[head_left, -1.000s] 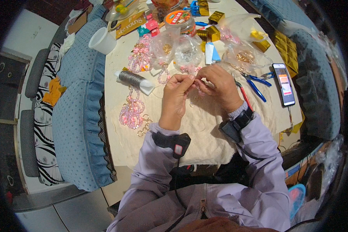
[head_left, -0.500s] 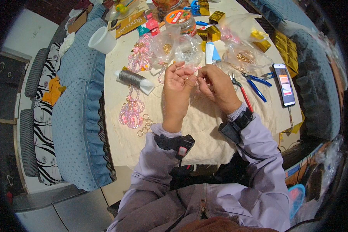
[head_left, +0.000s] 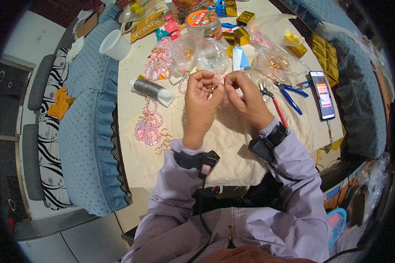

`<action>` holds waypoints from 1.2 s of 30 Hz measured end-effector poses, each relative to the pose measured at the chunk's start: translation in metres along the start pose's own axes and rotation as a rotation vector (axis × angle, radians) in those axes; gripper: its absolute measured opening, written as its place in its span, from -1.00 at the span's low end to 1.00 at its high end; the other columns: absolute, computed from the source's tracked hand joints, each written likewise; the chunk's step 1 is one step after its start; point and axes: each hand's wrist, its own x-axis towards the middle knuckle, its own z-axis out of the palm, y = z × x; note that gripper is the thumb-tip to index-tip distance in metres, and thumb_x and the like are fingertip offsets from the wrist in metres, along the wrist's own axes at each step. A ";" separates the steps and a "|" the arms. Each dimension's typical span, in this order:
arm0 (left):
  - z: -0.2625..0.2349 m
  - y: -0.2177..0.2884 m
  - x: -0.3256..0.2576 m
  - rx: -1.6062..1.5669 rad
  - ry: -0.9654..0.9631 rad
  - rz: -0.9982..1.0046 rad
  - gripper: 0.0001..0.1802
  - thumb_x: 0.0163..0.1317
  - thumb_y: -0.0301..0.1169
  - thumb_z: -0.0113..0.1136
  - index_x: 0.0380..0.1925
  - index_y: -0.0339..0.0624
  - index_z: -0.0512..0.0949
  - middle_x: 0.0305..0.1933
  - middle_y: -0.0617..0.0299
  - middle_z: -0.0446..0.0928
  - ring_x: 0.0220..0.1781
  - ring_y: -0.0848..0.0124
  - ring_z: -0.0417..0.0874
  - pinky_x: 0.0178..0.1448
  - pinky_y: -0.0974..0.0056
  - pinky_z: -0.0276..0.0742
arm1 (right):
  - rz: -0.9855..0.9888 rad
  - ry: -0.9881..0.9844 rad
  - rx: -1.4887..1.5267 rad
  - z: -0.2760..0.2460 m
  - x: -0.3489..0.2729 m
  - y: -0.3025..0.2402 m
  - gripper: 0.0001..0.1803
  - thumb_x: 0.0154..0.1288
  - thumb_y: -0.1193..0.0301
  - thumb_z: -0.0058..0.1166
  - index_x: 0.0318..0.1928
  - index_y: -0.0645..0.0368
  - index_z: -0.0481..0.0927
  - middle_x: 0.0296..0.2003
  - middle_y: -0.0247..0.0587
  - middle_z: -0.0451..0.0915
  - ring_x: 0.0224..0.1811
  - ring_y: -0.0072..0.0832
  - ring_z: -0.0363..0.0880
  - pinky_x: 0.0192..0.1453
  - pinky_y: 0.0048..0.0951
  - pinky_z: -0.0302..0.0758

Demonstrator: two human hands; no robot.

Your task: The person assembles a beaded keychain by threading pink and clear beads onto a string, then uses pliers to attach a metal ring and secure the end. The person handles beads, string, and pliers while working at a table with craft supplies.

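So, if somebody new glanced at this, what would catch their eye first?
Probably the hands: the left hand and right hand are close together above the cream cloth on the table, with anything between them too small to make out. Next, likely the glittering pink bead strands to their left. The lit phone near the table's right edge stands out too, with blue-handled pliers just left of it.

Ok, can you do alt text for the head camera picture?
A bare left hand and right hand are close together above a cream cloth, a tiny gold-coloured piece seemingly in the left. To their left lie a spool of grey wire or thread and pink bead strands; to their right, red-handled pliers, blue-handled pliers and a black-edged phone.
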 end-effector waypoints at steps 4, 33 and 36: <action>0.000 -0.001 0.000 -0.006 0.025 -0.005 -0.56 0.21 -0.71 0.20 0.08 -0.27 0.36 -0.13 0.22 0.46 -0.09 0.55 0.51 0.06 0.46 0.49 | 0.009 -0.002 0.036 0.001 -0.001 -0.001 -0.89 0.40 0.49 0.03 -0.15 0.25 0.42 -0.29 -0.27 0.45 -0.25 -0.54 0.44 -0.12 -0.50 0.45; -0.019 -0.012 0.005 0.137 0.011 -0.297 -0.89 0.31 -0.52 0.18 -0.18 -0.25 0.55 -0.34 0.34 0.56 -0.42 0.63 0.54 -0.35 0.54 0.42 | 0.248 0.290 -0.023 -0.038 0.008 -0.010 -0.85 0.40 0.41 0.11 -0.14 0.20 0.47 -0.32 -0.22 0.54 -0.30 -0.44 0.52 -0.18 -0.44 0.47; -0.022 -0.014 0.005 0.088 0.031 -0.334 -0.89 0.27 -0.51 0.21 -0.21 -0.23 0.56 -0.38 0.35 0.55 -0.43 0.63 0.53 -0.42 0.54 0.38 | 0.209 0.161 -0.497 -0.065 -0.012 -0.030 -0.82 0.36 0.38 0.13 -0.18 0.21 0.46 -0.32 -0.08 0.55 -0.29 -0.19 0.56 -0.19 -0.29 0.49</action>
